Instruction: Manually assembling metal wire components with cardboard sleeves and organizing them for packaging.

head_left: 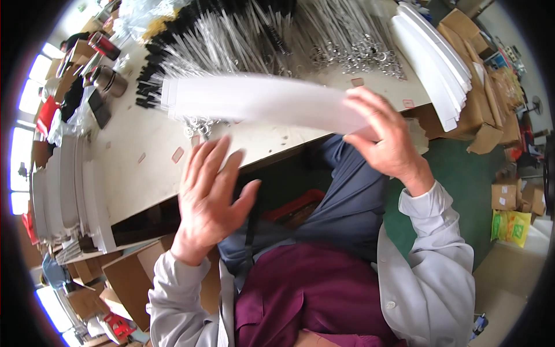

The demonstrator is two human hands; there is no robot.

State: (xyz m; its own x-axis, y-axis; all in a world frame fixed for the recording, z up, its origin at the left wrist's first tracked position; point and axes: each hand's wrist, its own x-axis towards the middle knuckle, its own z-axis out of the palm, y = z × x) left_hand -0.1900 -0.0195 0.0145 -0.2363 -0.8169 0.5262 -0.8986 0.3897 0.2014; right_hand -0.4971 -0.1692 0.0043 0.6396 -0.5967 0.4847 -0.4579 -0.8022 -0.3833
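Maroon shirt cloth (300,283) lies nearest. Beyond it, the left hand (205,205) is raised with its fingers spread, holding nothing. The right hand (386,133) pinches one end of a long, blurred white strip (248,103), which stretches leftward above the bench (139,179). Probably thin card, it should be light, springy and easily creased; a gentle hold across both long edges seems best. Farther back lie thin, clear-looking rods (217,43).

Windows (30,102) at left glare, the white strip (260,102) blurs, and fisheye edges bend.
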